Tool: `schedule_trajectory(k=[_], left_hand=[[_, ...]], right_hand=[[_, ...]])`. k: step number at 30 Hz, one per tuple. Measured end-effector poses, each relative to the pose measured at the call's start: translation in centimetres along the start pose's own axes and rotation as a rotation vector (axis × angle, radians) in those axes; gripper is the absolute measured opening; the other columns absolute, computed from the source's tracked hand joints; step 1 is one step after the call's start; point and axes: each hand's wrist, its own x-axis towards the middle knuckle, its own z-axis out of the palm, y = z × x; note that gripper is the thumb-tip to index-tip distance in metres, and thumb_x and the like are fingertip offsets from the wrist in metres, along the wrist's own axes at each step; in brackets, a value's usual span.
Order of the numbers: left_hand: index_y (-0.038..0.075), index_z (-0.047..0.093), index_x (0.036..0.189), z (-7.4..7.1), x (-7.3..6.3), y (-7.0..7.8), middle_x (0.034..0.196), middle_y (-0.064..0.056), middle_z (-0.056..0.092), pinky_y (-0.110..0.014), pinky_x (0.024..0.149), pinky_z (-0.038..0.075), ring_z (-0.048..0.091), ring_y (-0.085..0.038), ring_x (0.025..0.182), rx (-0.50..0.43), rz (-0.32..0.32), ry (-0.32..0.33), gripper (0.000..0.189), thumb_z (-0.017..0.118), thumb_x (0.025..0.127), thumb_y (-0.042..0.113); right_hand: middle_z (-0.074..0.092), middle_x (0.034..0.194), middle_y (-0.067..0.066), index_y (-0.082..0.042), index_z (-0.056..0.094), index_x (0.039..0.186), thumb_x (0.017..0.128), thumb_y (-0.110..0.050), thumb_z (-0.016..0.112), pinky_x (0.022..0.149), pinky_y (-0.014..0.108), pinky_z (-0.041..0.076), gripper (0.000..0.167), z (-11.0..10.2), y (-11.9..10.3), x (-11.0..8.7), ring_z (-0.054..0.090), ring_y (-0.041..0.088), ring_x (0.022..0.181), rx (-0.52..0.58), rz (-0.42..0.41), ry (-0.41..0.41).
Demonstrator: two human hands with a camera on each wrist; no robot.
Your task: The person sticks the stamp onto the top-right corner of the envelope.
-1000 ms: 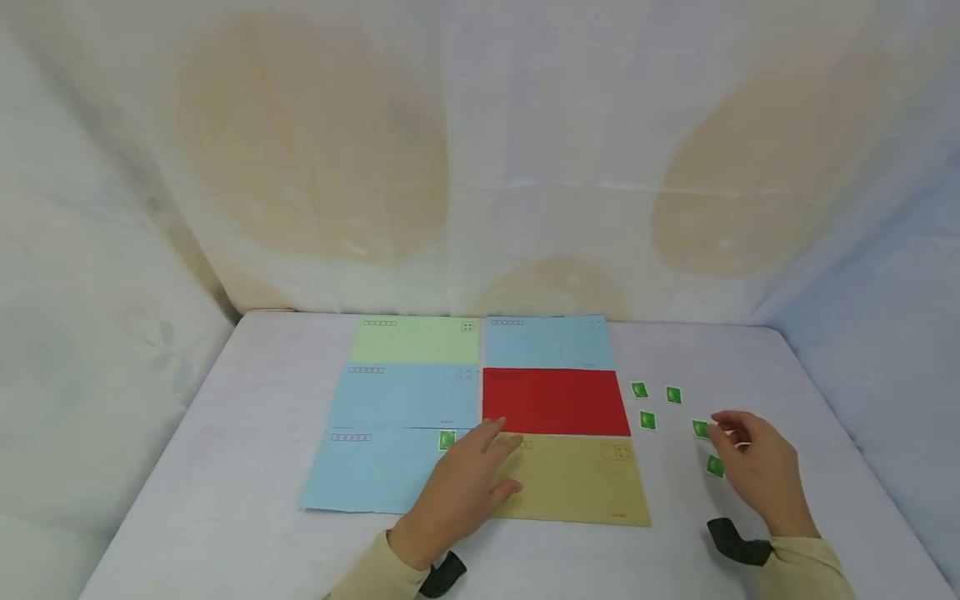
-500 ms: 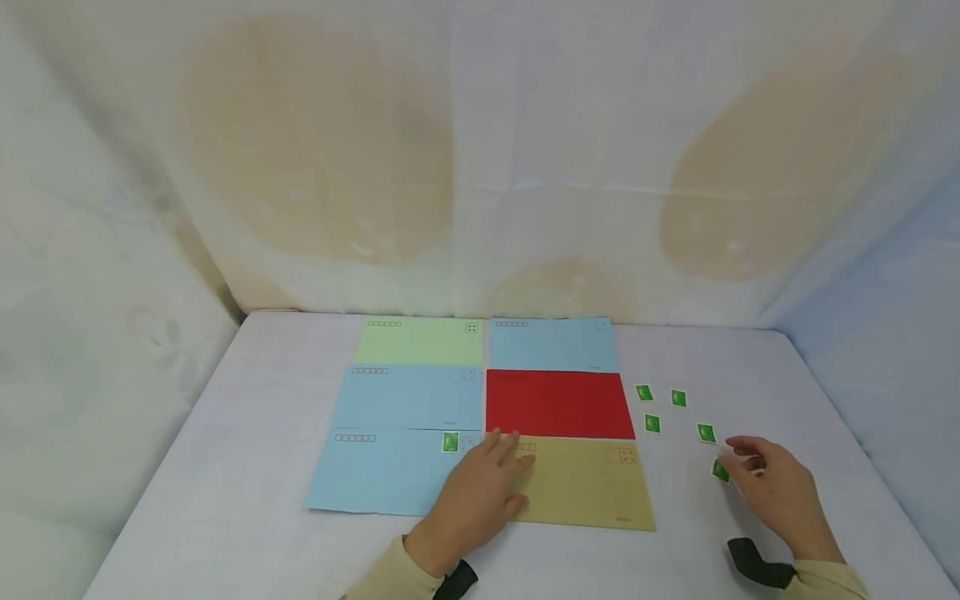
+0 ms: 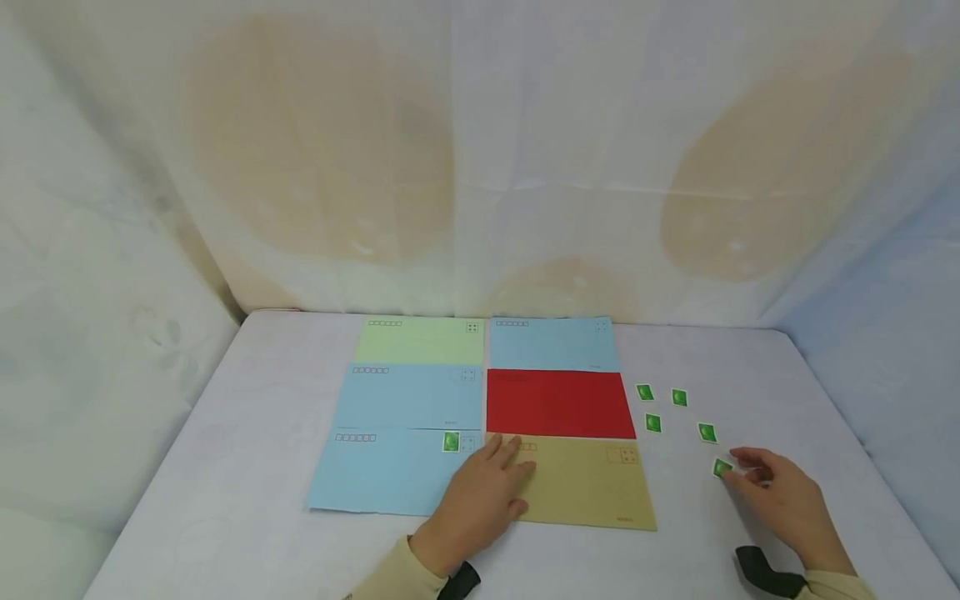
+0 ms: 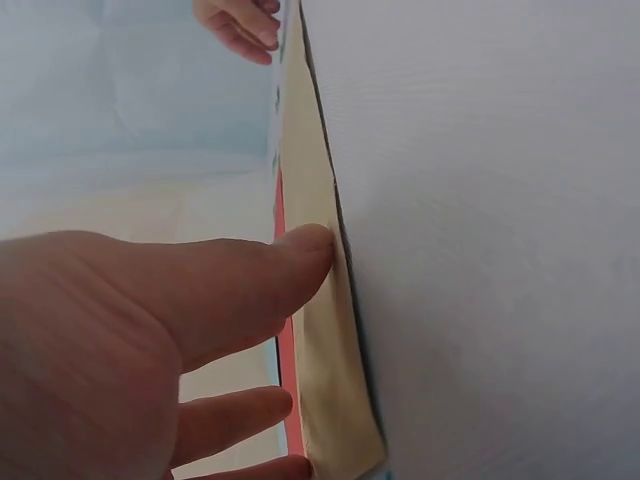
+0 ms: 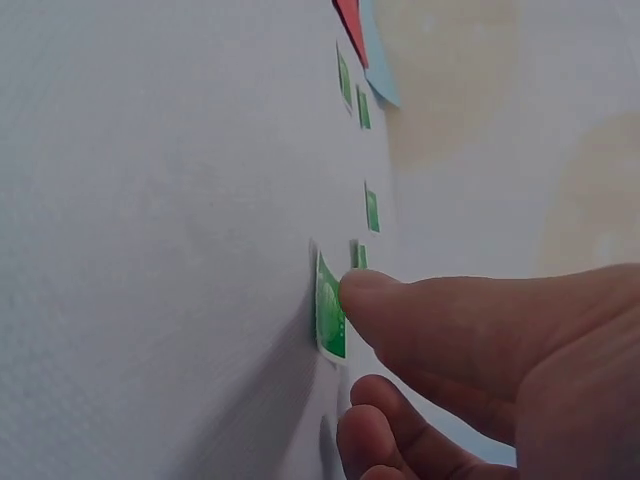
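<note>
In the head view my left hand (image 3: 483, 485) rests, fingers spread, on the left part of the tan envelope (image 3: 585, 492). Its thumb (image 4: 300, 250) lies at that envelope's near edge in the left wrist view. To the right, my right hand (image 3: 780, 496) is at the nearest green stamp (image 3: 722, 467). The thumb tip (image 5: 365, 290) touches this stamp's edge in the right wrist view, while the other fingers are bent and apart from the thumb. Another green stamp (image 3: 451, 442) sits near the upper right corner of the near blue envelope (image 3: 375, 479), left of my left hand.
Several loose green stamps (image 3: 707, 432) lie on the white table (image 3: 225, 467), right of the envelopes. Behind the tan envelope are a red envelope (image 3: 558, 404) and a blue one (image 3: 555, 346). The left column holds another blue envelope (image 3: 405, 398) and a light green one (image 3: 420, 342).
My right hand has moved nearer the table's front, from the stamp behind to the nearest stamp. The left hand has settled onto the tan envelope. The view has shifted slightly.
</note>
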Motion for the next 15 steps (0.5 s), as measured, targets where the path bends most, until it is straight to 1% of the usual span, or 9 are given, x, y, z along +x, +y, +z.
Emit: schedule_trajectory(k=[6, 10, 15], left_hand=[[0.018, 0.073, 0.124, 0.24, 0.01, -0.05, 0.138, -0.013, 0.061, -0.036, 0.112, 0.041, 0.053, -0.036, 0.132, 0.010, 0.011, 0.000, 0.044, 0.084, 0.083, 0.028], [0.019, 0.073, 0.123, 0.43, 0.12, -0.02, 0.138, -0.012, 0.062, -0.036, 0.112, 0.041, 0.053, -0.037, 0.132, 0.026, 0.003, -0.014, 0.043, 0.083, 0.083, 0.029], [0.018, 0.074, 0.123, 0.30, 0.10, 0.14, 0.139, -0.012, 0.061, -0.035, 0.113, 0.039, 0.053, -0.035, 0.132, 0.051, 0.003, -0.027, 0.042, 0.083, 0.084, 0.030]], right_hand=[[0.057, 0.121, 0.034, 0.012, 0.054, 0.130, 0.094, -0.025, 0.070, 0.077, 0.053, 0.051, 0.054, 0.17, 0.38, 0.11, 0.058, 0.040, 0.099, -0.019, -0.023, -0.014], [0.057, 0.120, 0.035, 0.012, 0.055, 0.129, 0.094, -0.026, 0.069, 0.077, 0.054, 0.051, 0.054, 0.13, 0.40, 0.25, 0.058, 0.041, 0.099, -0.027, -0.038, -0.026], [0.057, 0.119, 0.035, 0.012, 0.055, 0.129, 0.094, -0.026, 0.069, 0.079, 0.055, 0.051, 0.053, 0.15, 0.31, 0.33, 0.058, 0.042, 0.100, -0.031, -0.030, -0.029]])
